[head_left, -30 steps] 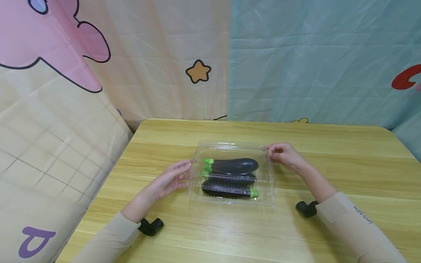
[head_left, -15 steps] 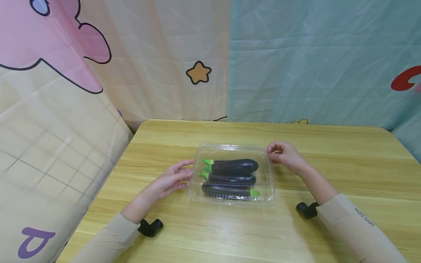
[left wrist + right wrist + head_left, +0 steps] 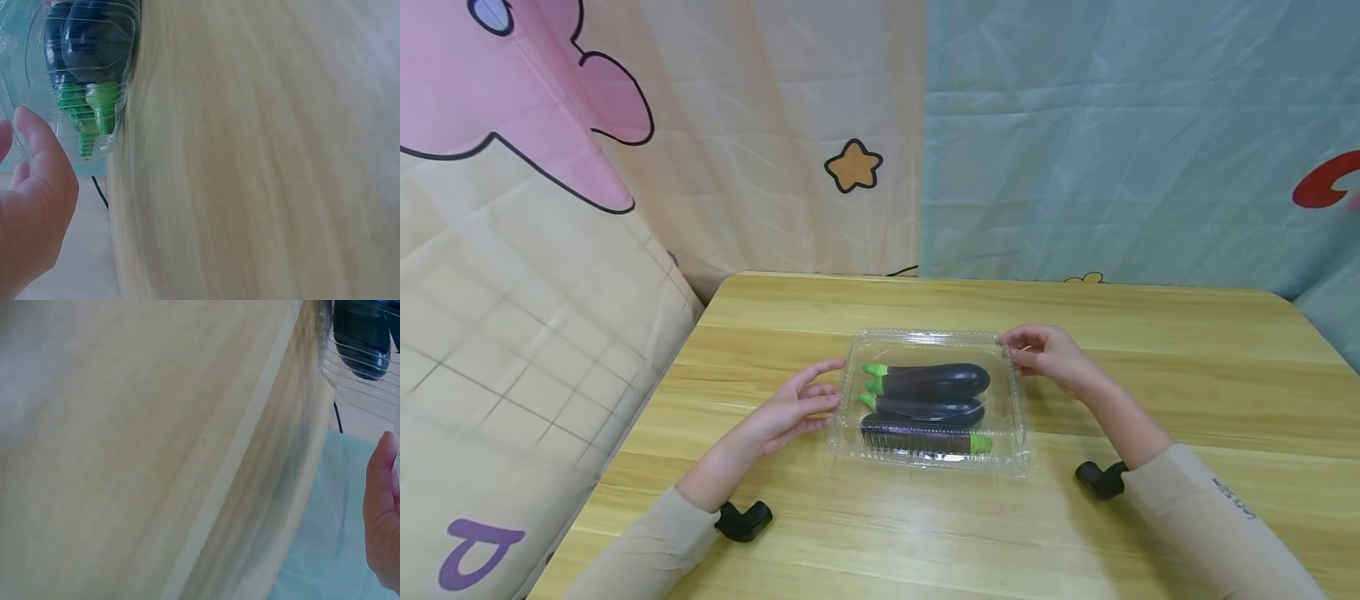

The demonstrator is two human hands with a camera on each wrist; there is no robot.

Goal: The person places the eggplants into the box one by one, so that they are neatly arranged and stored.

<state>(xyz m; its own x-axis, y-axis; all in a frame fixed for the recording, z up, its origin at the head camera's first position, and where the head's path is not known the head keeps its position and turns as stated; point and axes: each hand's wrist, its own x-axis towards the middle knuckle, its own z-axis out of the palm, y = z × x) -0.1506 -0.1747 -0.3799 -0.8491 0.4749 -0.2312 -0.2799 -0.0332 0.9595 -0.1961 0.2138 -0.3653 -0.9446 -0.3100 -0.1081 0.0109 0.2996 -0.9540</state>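
A clear plastic clamshell box (image 3: 932, 350) sits on the table with several dark eggplants (image 3: 934, 381) inside, seen through its lid. Most of their green stem ends point left; the one closest to the front has its green end on the right. My left hand (image 3: 796, 408) is at the box's left side, fingers spread and fairly straight, fingertips right at the wall. At the far right corner, my right hand (image 3: 1051, 358) pinches the lid's edge between thumb and curled fingers. In the right wrist view the thumb (image 3: 380, 481) shows just below the box.
The box stands on a wood-grain table (image 3: 1187, 367). Behind the table hangs a printed curtain (image 3: 1075, 150). Black curved pieces (image 3: 745, 521) stick out at both sleeve cuffs.
The lid has come down over the box, its ribbed front edge shifting toward the front. My left fingers have spread a little; the right hand stays at the far corner.
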